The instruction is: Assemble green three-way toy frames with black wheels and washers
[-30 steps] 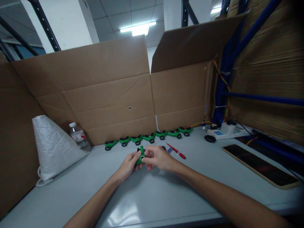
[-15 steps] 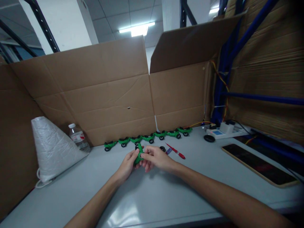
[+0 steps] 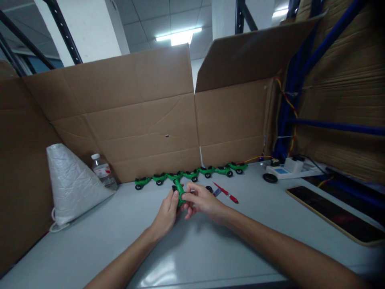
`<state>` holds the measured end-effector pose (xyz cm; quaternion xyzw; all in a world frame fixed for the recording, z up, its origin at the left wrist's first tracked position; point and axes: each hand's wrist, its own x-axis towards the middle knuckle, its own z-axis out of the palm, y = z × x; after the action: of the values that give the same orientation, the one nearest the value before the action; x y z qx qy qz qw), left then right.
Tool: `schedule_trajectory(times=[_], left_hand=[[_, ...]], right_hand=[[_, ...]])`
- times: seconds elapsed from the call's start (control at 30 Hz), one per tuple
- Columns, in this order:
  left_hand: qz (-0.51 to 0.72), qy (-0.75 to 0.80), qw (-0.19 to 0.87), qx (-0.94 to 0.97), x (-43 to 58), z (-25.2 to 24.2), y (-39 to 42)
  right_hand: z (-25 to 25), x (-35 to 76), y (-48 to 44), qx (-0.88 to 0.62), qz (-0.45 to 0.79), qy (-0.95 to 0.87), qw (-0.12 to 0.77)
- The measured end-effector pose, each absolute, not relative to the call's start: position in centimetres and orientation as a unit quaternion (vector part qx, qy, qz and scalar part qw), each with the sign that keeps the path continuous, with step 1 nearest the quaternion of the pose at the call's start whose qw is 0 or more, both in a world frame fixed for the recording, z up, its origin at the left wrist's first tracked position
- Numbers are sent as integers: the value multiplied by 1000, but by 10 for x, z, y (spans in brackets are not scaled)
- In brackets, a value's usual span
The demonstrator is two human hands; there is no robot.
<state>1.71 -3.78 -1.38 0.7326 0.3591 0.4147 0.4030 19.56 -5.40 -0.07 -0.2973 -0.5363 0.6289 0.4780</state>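
Observation:
Between my two hands a green toy vehicle (image 3: 179, 188) is held above the table, its long green body pointing up and away from me. My left hand (image 3: 166, 212) is closed round its left side, with a small black part showing by the thumb. On the other side, the thumb and forefinger of my right hand (image 3: 206, 202) pinch at its lower end; the remaining fingers are curled loosely below. What lies under the fingertips is hidden. Just beyond my right hand are a small black wheel (image 3: 209, 188) and a red screwdriver (image 3: 226, 192).
Several similar green toy vehicles (image 3: 207, 172) with black wheels stand in a row along the cardboard wall (image 3: 144, 132). At left are a silvery bag (image 3: 75, 188) and a water bottle (image 3: 104, 172). A phone (image 3: 333, 212) and a power strip (image 3: 288, 170) lie at right.
The toy vehicle has tilted slightly, so more of its green body shows between my hands. The whole view has shifted a little; things on the table stay put.

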Motion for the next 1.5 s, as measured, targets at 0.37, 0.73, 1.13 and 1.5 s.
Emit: schedule_trajectory(times=[0.37, 0.73, 1.13, 1.5], left_hand=[[412, 350, 495, 680, 20, -19, -24], [428, 356, 432, 710, 12, -5, -32], [392, 344, 389, 759, 10, -5, -32], [332, 363, 444, 749, 11, -7, -34]], right_hand=[[-7, 191, -49, -310, 605, -537, 500], [-6, 189, -50, -305, 603, -558, 482], [-17, 196, -42, -315, 557, -610, 468], [-19, 208, -42, -342, 551, -649, 398]])
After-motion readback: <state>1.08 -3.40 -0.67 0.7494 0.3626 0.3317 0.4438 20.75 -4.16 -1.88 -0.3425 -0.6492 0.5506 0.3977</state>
